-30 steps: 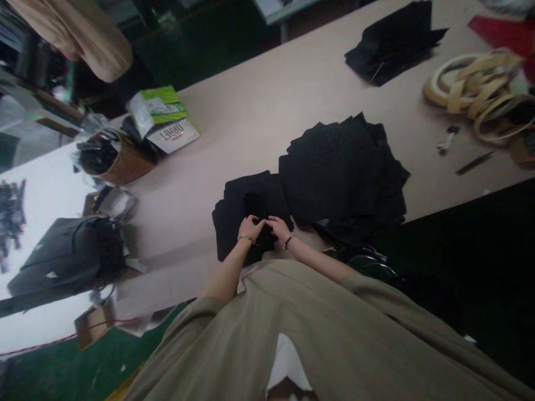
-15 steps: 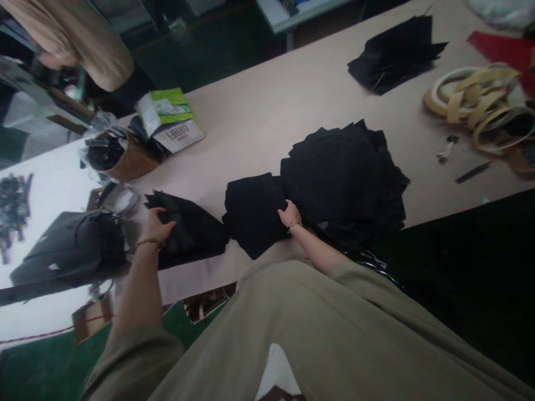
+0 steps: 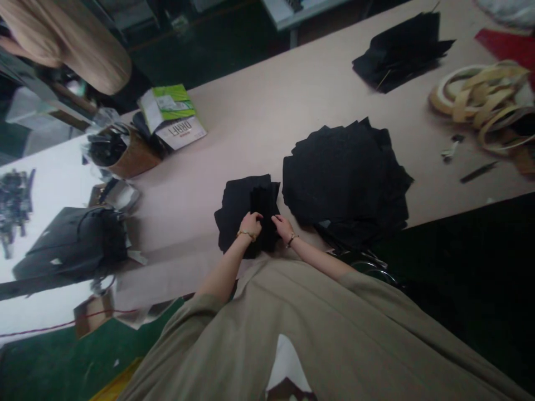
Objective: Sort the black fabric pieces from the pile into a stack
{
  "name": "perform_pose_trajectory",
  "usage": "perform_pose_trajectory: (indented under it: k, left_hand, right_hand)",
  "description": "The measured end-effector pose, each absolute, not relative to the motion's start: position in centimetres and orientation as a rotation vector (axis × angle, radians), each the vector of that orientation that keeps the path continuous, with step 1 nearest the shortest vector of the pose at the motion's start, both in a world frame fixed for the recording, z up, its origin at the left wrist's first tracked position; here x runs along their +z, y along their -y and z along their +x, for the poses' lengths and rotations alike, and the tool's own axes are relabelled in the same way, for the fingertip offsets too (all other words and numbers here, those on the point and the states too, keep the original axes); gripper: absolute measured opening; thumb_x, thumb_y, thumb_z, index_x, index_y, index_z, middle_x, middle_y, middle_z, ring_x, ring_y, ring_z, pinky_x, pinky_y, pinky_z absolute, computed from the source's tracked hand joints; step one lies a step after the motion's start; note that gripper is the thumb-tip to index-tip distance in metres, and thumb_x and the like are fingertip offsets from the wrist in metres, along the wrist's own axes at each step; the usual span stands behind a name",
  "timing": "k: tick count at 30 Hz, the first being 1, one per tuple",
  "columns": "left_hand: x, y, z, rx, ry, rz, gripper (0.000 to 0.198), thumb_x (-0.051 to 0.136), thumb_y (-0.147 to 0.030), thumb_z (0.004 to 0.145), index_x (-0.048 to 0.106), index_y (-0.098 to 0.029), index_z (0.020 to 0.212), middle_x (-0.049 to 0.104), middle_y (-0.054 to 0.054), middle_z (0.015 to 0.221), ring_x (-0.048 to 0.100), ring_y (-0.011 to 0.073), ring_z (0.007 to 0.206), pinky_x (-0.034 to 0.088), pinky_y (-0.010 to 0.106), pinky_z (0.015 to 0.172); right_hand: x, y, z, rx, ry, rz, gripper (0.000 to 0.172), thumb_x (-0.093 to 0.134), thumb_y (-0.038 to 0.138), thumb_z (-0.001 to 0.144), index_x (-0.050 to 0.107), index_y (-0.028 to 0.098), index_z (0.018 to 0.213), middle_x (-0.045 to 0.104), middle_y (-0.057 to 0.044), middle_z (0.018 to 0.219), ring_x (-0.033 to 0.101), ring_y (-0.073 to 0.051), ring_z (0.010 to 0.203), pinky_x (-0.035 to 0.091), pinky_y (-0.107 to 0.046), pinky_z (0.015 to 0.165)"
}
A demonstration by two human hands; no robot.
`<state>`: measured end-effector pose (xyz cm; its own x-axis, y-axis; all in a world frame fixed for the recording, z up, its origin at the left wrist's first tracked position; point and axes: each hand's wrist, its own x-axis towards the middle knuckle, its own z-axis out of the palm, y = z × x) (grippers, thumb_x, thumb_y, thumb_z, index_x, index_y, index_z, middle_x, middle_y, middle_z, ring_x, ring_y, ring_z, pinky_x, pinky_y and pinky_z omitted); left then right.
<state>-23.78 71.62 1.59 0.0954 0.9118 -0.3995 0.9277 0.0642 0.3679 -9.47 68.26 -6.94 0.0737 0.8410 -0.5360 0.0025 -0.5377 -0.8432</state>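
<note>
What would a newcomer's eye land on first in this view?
The big heap of black cloth stands out first, in the middle of the long pale table. Just left of it, the left hand and right hand rest on a smaller black stack. Toward the far right end of the table, a tangle of tan strips in loose coils catches the eye against the dark cloth.

Head-mounted cam here, looking forward and down, kinda tilted sideways, so the wearer's khaki top [image 3: 292, 334] fills the bottom up close, left hand [image 3: 251, 224] and right hand [image 3: 283, 227] just past it, long counter [image 3: 251, 111] running diagonally beyond.
</note>
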Motion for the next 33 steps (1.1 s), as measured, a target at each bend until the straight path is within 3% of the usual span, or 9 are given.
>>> perform_pose_trajectory:
  k: [2, 6, 14, 24, 29, 33]
  left_hand:
    - [-0.2, -71.0, -22.6, 0.124, -1.751, 1.744, 0.021, 0.063, -0.029, 0.086, 0.073, -0.020, 0.102, 0.070, 0.008, 0.109, 0.060, 0.0239, 0.116, 0.042, 0.035, 0.107]
    - [-1.1, -70.5, -23.0, 0.300, -1.774, 1.604, 0.036, 0.076, -0.048, 0.074, 0.074, -0.019, 0.096, 0.072, 0.009, 0.103, 0.064, 0.0244, 0.102, 0.049, 0.035, 0.095]
    - [-3.0, -70.7, -24.4, 0.401, -1.661, 1.457, 0.037, 0.080, -0.043, 0.068, 0.075, -0.019, 0.096, 0.073, 0.008, 0.101, 0.065, 0.0221, 0.097, 0.049, 0.034, 0.091]
    - [-4.5, -70.9, -26.3, 0.461, -1.527, 1.536, 0.032, 0.079, -0.037, 0.072, 0.074, -0.019, 0.097, 0.074, 0.007, 0.101, 0.066, 0.0219, 0.097, 0.049, 0.036, 0.094]
    - [-4.5, -70.9, -26.4, 0.443, -1.530, 1.590, 0.027, 0.075, -0.033, 0.076, 0.071, -0.019, 0.098, 0.072, 0.006, 0.101, 0.065, 0.0216, 0.098, 0.049, 0.036, 0.095]
    - [-3.6, -70.5, -27.7, 0.579, -1.713, 1.534, 0.038, 0.066, -0.019, 0.079, 0.059, -0.020, 0.116, 0.068, 0.005, 0.108, 0.064, 0.0200, 0.096, 0.050, 0.035, 0.093]
  right_hand:
    - [-6.7, -68.3, -9.3, 1.627, 0.768, -1.645, 0.036, 0.052, 0.041, 0.088, 0.064, 0.019, 0.114, 0.069, -0.005, 0.095, 0.063, -0.017, 0.081, 0.054, -0.028, 0.068]
    - [-5.8, -68.2, -9.3, 1.741, 0.627, -1.581, 0.031, 0.051, 0.034, 0.089, 0.064, 0.020, 0.114, 0.069, -0.005, 0.096, 0.063, -0.015, 0.081, 0.052, -0.024, 0.060]
    - [-5.1, -68.5, -9.6, 1.773, 0.560, -1.559, 0.026, 0.060, 0.032, 0.087, 0.065, 0.019, 0.109, 0.067, -0.006, 0.097, 0.063, -0.015, 0.083, 0.051, -0.020, 0.056]
    - [-4.9, -68.4, -9.7, 1.756, 0.616, -1.571, 0.036, 0.070, 0.032, 0.081, 0.063, 0.019, 0.114, 0.066, -0.007, 0.107, 0.062, -0.014, 0.082, 0.050, -0.019, 0.057]
    - [-5.5, -68.6, -9.7, 1.744, 0.567, -1.626, 0.030, 0.062, 0.030, 0.085, 0.063, 0.019, 0.114, 0.065, -0.004, 0.093, 0.059, -0.013, 0.074, 0.047, -0.019, 0.054]
    - [-5.6, -68.7, -9.6, 1.765, 0.512, -1.621, 0.030, 0.056, 0.031, 0.088, 0.060, 0.020, 0.116, 0.063, -0.002, 0.086, 0.057, -0.012, 0.069, 0.046, -0.018, 0.052]
